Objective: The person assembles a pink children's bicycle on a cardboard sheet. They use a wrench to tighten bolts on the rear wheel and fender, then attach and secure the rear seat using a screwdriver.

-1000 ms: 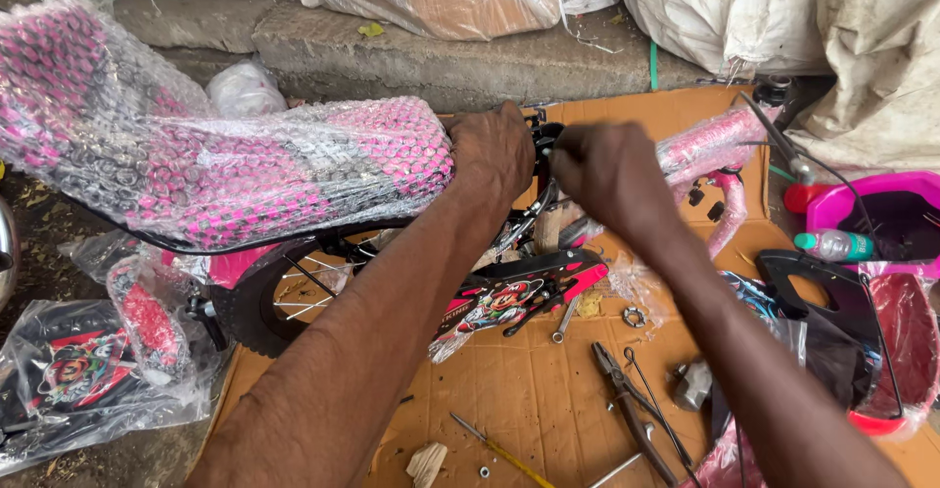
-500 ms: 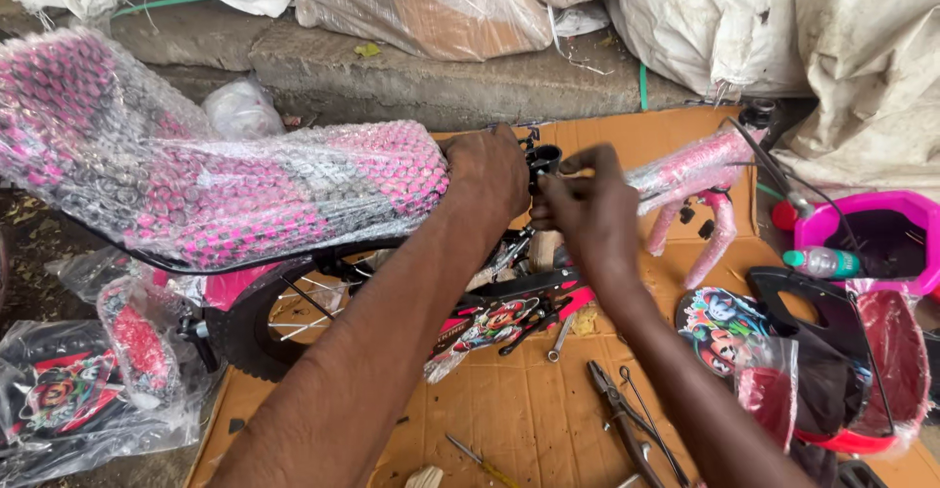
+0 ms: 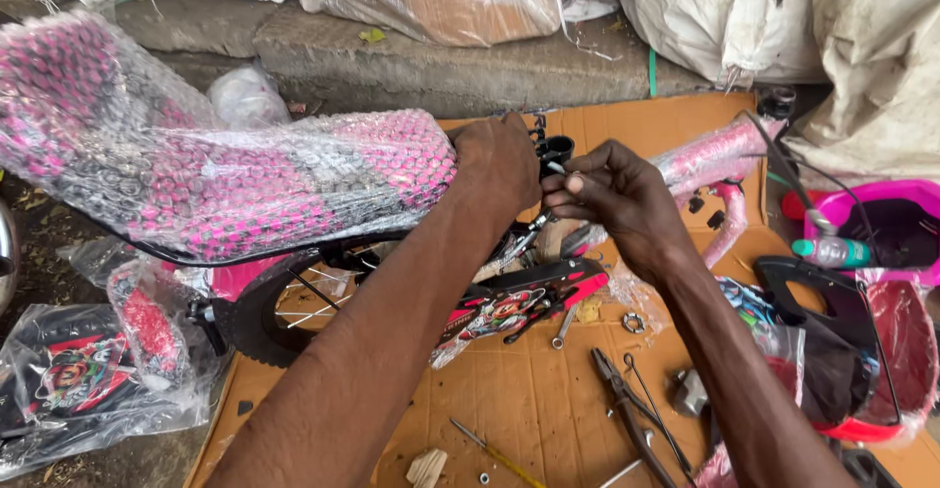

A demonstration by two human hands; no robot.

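A small pink children's bicycle lies on brown cardboard [image 3: 548,390]; its long seat [image 3: 245,180] is wrapped in bubble wrap. My left hand [image 3: 497,163] grips the front end of the seat by a black clamp [image 3: 556,147]. My right hand [image 3: 615,194] pinches a small metal part against that clamp, fingertips touching my left hand. The pink frame tube [image 3: 705,155], also wrapped, runs off to the right. A black rear wheel [image 3: 264,322] and a chain guard [image 3: 519,307] with a cartoon sticker lie below my arms.
Pliers [image 3: 627,415], a spanner [image 3: 564,326], a nut [image 3: 633,323] and a screwdriver [image 3: 494,454] lie on the cardboard. A pink basket [image 3: 881,224] with a bottle [image 3: 830,250] sits right, wrapped parts [image 3: 78,380] left, sacks [image 3: 725,8] behind a concrete kerb.
My right hand has slid left and closed in on the clamp, its fingertips now meeting my left hand. The view has shifted slightly; my left hand stays on the seat's front.
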